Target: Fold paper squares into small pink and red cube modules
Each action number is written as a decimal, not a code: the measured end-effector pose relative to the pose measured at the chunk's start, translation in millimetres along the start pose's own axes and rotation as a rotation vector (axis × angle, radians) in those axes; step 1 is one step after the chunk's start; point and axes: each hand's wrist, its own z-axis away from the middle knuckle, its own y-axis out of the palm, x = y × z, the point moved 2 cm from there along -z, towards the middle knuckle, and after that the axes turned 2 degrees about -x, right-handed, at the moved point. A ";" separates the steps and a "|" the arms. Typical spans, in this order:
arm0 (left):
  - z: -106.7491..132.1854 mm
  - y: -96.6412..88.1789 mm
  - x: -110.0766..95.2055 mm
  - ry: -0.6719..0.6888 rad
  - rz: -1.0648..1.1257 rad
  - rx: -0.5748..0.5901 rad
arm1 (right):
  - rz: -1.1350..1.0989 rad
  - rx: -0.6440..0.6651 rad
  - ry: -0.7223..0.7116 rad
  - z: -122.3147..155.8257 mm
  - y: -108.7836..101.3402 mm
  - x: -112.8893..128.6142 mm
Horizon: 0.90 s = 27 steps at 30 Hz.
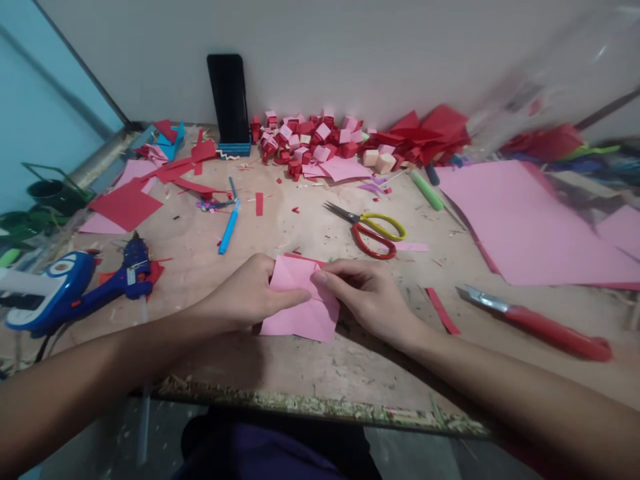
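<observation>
A small pink paper square lies near the front edge of the wooden table, partly folded. My left hand pinches its left side with thumb and fingers closed on the paper. My right hand grips the folded upper right part, fingers curled and pressed on the paper. Both hands touch the same sheet. A red strip peeks out behind the paper's top edge.
Yellow-and-red scissors lie just beyond the hands. A red utility knife sits right; a large pink sheet lies behind it. A blue glue gun is left, a blue pen nearby. Small red and pink folded cubes and a black phone stand at the wall.
</observation>
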 end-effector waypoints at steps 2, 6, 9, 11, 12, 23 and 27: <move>-0.1 -0.5 0.5 -0.002 0.004 -0.002 | 0.002 0.013 -0.003 0.3 -0.7 0.6; 0.7 -2.8 0.7 0.016 0.014 -0.011 | 0.014 0.061 0.022 1.3 -2.1 2.9; 1.0 -4.8 -0.8 0.038 0.040 -0.026 | 0.031 0.063 0.028 1.5 -2.9 1.9; 0.8 -5.6 -1.9 0.048 0.054 -0.028 | 0.056 0.057 0.021 1.2 -2.9 -0.2; 0.6 -5.8 -2.2 0.048 0.059 -0.025 | 0.068 0.055 0.016 1.0 -2.8 -1.3; 0.0 -10.8 -0.2 0.072 0.097 -0.041 | 0.023 0.058 0.089 -0.5 -1.8 -0.3; -1.6 -12.5 2.1 0.050 0.105 -0.036 | 0.010 0.052 0.067 0.0 -2.0 -2.7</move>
